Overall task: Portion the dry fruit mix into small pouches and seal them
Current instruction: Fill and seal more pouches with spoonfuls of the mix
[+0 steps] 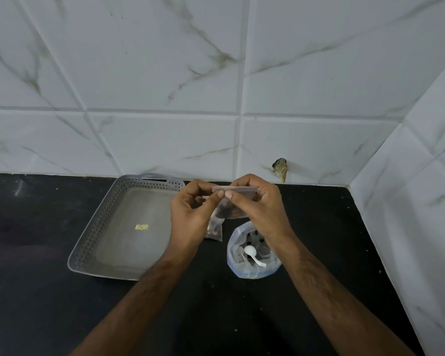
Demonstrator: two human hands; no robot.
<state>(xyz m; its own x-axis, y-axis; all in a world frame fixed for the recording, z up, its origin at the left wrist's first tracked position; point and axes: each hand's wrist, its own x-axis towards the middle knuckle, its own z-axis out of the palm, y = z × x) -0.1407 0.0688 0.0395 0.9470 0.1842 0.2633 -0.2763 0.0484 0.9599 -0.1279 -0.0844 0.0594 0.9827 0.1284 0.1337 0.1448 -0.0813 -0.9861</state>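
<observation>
Presently both my hands pinch the filled pouch (231, 210) aloft: left hand (190, 214) at its nine o'clock, right hand (257, 204) at three. Seal strip runs nine-to-three between them, evidently awaiting closure above the surface (319, 227).

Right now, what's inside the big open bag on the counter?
The open bag holds a white plastic scoop lying on dark pieces of dry fruit mix. The right hand and wrist cover the bag's far side, so the amount left cannot be seen.
</observation>
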